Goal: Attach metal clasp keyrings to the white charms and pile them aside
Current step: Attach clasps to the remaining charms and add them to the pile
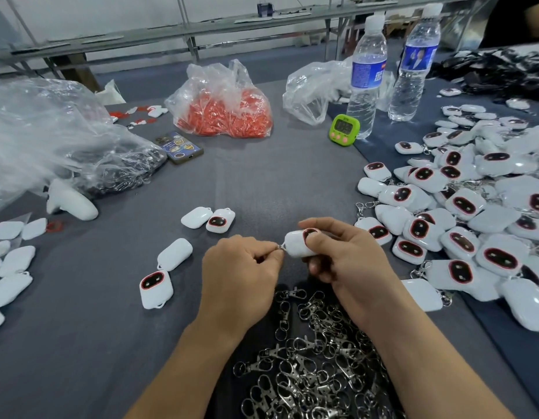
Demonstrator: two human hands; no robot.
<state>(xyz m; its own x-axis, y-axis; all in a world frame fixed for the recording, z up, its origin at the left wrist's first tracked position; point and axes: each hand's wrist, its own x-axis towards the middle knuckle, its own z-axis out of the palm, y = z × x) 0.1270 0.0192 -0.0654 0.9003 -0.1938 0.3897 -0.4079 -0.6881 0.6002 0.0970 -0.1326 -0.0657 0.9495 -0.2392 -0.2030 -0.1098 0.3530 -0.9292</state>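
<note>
Bag [231,83]: orange-red pieces [222,119] | right hand [346,261] grips white charm [295,246] | left hand [241,267] pinches keyring [281,247] at charm's end

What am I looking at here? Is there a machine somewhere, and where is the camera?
There is no machine here. These are a person's two bare hands, seen from one camera worn on the head and looking down. The right hand grips a white charm with a dark, red-rimmed face. The left hand pinches a small metal ring at the charm's end. Nearest the person lies a heap of metal clasp keyrings. On the right is a big pile of charms, some with clasps showing. A few loose charms lie to the left. Further back on the grey table are two water bottles, a green timer, a phone and a bag of red pieces.
</note>
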